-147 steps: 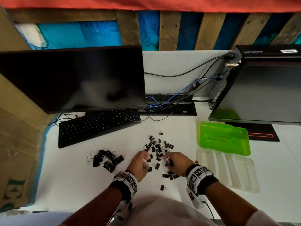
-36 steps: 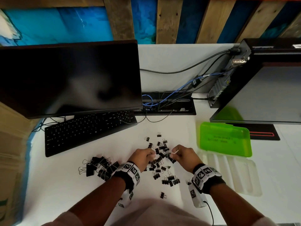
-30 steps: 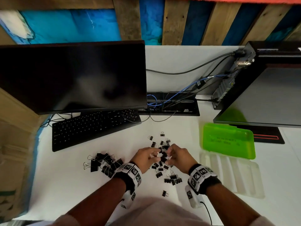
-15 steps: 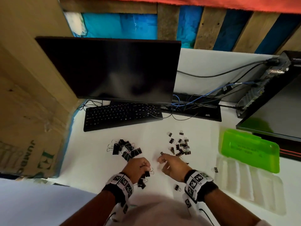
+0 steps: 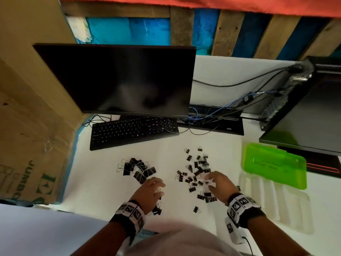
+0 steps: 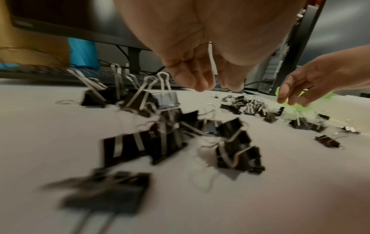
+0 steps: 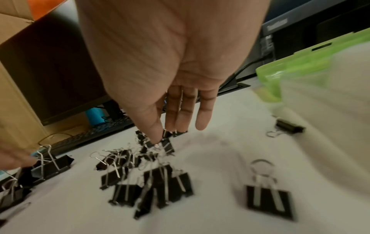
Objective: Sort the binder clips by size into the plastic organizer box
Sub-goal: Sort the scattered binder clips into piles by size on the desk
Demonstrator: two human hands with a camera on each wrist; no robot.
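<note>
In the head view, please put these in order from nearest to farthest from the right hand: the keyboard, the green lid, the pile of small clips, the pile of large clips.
Measured from the right hand:
1. Pile of small clips: under and just ahead of its fingers.
2. Green lid: to its right, slightly farther back.
3. Pile of large clips: to its left, beyond the left hand.
4. Keyboard: far back on the left.

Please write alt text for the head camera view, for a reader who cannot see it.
Two bare hands, left hand and right hand, hover over black binder clips scattered on a white desk. An open organizer box with a green lid lies to the right; a monitor and keyboard sit behind.
</note>
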